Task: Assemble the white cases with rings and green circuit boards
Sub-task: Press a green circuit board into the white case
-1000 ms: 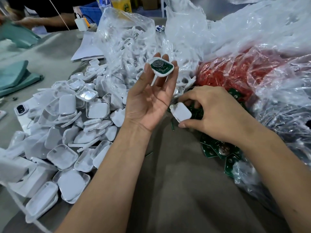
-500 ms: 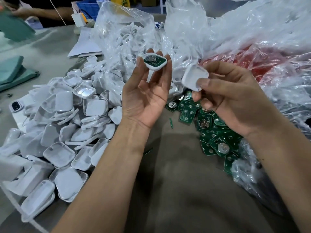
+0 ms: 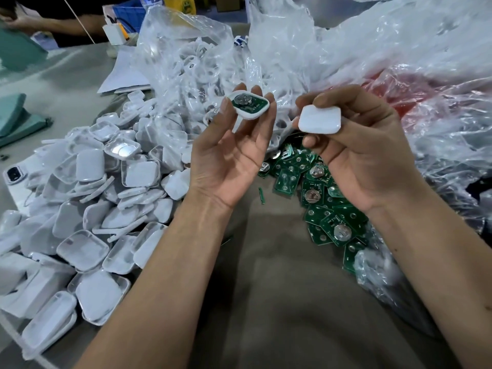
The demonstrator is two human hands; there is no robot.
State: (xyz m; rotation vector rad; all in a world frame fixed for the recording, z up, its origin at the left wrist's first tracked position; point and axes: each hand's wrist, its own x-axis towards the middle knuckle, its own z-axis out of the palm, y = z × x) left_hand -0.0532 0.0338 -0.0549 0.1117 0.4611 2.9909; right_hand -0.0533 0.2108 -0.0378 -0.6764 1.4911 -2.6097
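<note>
Above the pile, my left hand pinches the white square case half holding a green board; my right hand grips the smooth white plastic lid. Closing comes next: align corners, press.

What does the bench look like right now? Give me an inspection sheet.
Surface: grey cloth-covered table.
Job's things: left hand holds a case half with green board at its fingers; right hand grips a white cover; loose circuit boards; heap of white cases.
Clutter: clear plastic bags; red parts bag.
Cables: nothing seen.
Surroundings: another person's arm at the far left.
</note>
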